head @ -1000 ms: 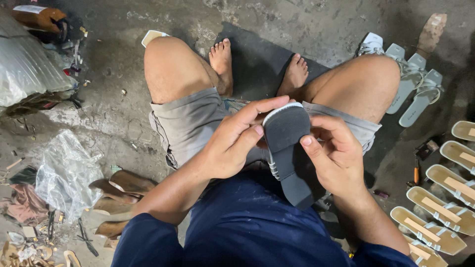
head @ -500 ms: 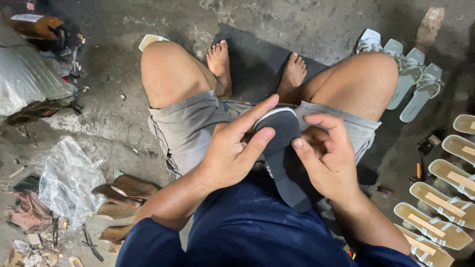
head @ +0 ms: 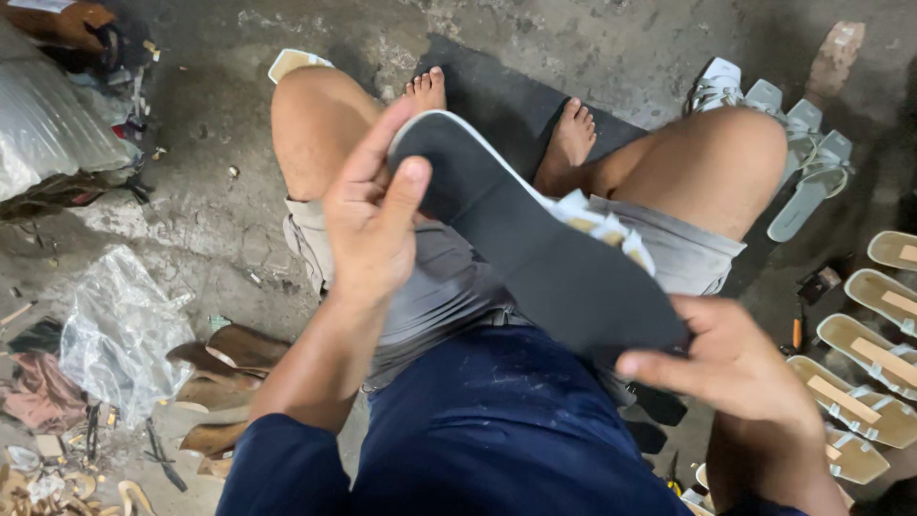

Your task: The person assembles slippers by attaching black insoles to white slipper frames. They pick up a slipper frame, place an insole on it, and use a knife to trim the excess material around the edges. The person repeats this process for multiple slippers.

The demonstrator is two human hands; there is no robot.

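Note:
I sit cross-legged on a concrete floor and hold a sandal (head: 535, 248) over my lap, its dark grey sole turned up toward me and pale straps peeking out along its far edge. My left hand (head: 373, 220) grips the toe end, thumb pressed on the sole. The heel end rests in my right hand (head: 731, 368), fingers curled under it. The sandal lies slanted from upper left to lower right.
Several beige sandals (head: 874, 358) lie in a row at the right, and pale green-grey ones (head: 807, 158) sit beyond my right knee. At the left are clear plastic bags (head: 115, 330), brown soles (head: 224, 363) and scraps. A dark mat (head: 497, 91) lies under my feet.
The sandal was held upright and close between both hands. Now it is stretched out lengthwise, with my left hand raised at the toe and my right hand lowered at the heel.

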